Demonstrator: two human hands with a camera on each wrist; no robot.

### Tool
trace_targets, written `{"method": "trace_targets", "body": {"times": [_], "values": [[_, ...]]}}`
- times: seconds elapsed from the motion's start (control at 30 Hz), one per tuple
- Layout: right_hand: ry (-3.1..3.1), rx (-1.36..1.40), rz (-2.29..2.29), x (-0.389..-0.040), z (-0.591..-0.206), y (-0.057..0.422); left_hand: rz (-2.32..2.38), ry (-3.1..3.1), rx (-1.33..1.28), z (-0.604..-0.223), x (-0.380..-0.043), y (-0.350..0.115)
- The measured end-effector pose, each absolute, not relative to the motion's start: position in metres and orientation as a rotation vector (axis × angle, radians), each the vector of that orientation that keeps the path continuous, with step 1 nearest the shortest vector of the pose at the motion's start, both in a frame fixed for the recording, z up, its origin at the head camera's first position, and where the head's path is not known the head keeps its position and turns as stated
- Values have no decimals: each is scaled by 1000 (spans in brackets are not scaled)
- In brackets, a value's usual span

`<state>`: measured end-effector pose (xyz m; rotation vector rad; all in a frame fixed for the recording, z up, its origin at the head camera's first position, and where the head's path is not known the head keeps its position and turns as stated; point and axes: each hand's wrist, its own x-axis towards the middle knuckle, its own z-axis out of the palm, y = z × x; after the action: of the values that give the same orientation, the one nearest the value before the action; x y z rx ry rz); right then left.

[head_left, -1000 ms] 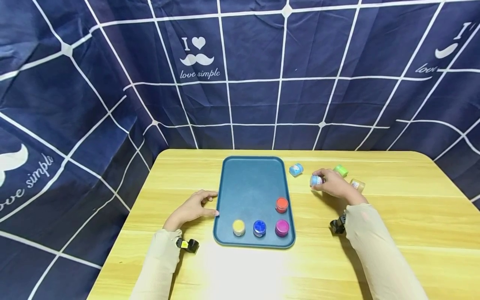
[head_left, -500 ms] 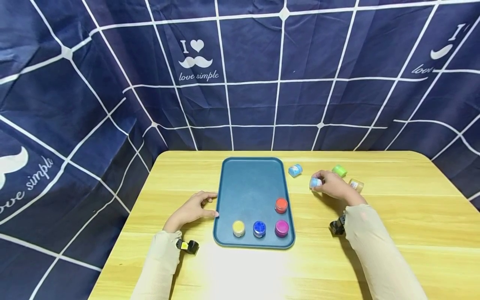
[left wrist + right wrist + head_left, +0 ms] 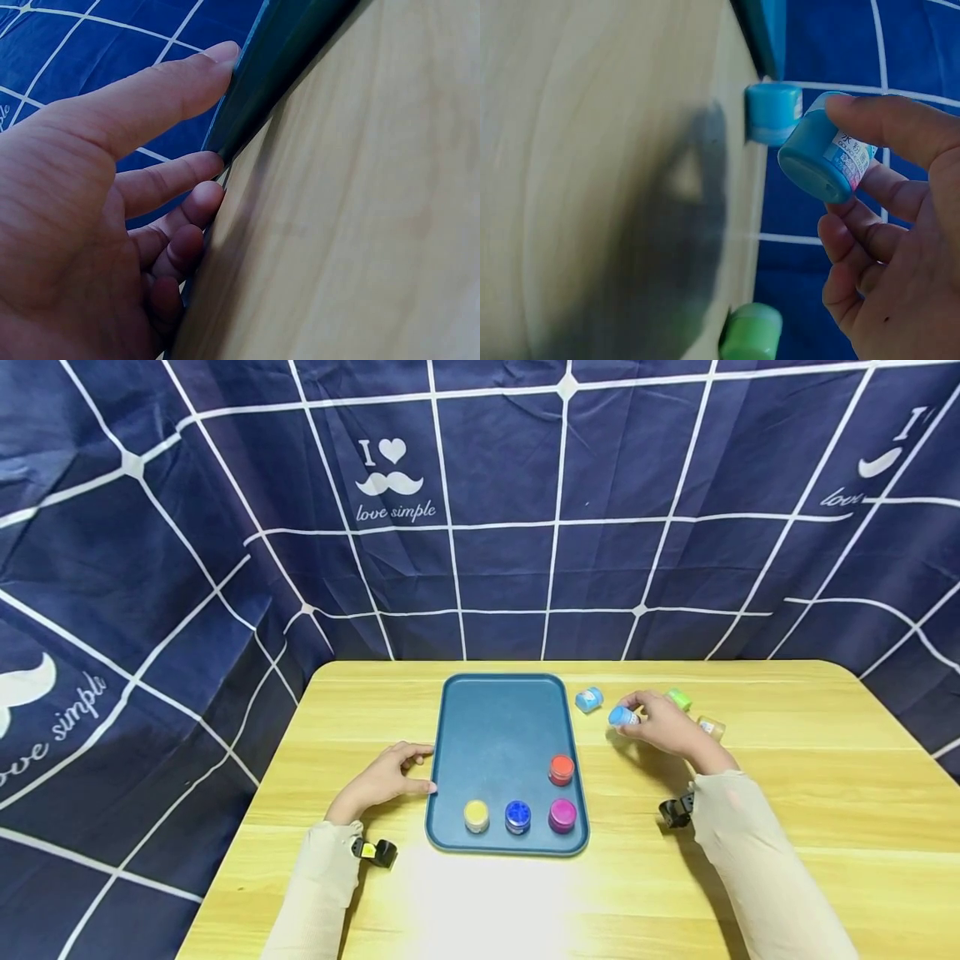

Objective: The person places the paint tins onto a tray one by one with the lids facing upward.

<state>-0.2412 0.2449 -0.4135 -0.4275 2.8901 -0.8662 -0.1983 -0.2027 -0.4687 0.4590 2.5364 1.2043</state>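
Observation:
My right hand (image 3: 663, 724) pinches a light blue paint jar (image 3: 830, 154) between thumb and fingers, tilted and raised over the table, its shadow beneath. A second blue jar (image 3: 588, 699) lies on its side between that hand and the dark teal tray (image 3: 502, 718). My left hand (image 3: 386, 775) rests at the tray's left edge. In the left wrist view its thumb and index fingertips (image 3: 208, 163) touch the tray's rim, the other fingers loosely bent. On the tray stand a red jar (image 3: 561, 770), a magenta jar (image 3: 562, 816), a dark blue jar (image 3: 517, 817) and a pale yellow jar (image 3: 476, 816).
Behind the right hand lie a green jar (image 3: 678, 699) and a tan-yellow jar (image 3: 711, 728), both on their sides. The wooden table (image 3: 810, 793) reaches back to a navy curtain (image 3: 502, 560) with white lines.
The right hand has lifted the blue jar slightly and shifted it a little to the left, turning its lid upward. The left hand stays at the tray's edge.

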Motion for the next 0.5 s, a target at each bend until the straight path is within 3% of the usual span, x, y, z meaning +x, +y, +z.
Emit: {"method": "trace_targets", "body": {"times": [0.5], "values": [[2962,-548,-876,-228,-391,219,1209,2526,446,-467,-198,-202]]}}
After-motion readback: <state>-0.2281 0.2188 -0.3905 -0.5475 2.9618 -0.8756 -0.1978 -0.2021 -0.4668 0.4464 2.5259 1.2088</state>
